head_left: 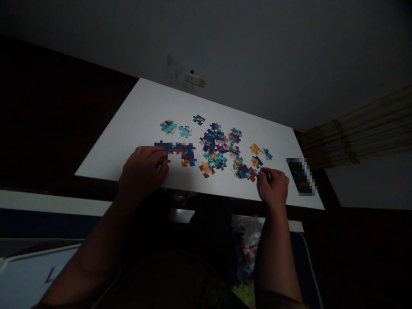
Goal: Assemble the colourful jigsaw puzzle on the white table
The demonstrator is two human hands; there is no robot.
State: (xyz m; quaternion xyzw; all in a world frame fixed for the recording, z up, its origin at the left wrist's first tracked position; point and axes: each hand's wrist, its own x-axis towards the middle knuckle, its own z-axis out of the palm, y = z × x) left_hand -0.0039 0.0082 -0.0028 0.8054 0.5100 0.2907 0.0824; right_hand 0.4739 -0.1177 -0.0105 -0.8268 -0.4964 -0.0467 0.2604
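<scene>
A partly joined puzzle section, dark blue with reddish-brown and orange parts, lies flat on the white table. My left hand covers its left end, fingers curled and thumb pressed near its edge; the hand hides what lies beneath. To the right, a pile of loose puzzle pieces in purple, teal and yellow spreads over the tabletop. At its right end my right hand is closed in a pinch beside a reddish-brown piece. A small dark bit of a puzzle piece shows at those fingertips.
The white table stands against a grey wall with a socket. Several pieces, including a teal one, lie apart behind the joined section. A pixelated dark object lies at the right end. Below are a clear plastic bag and a curtain hangs right.
</scene>
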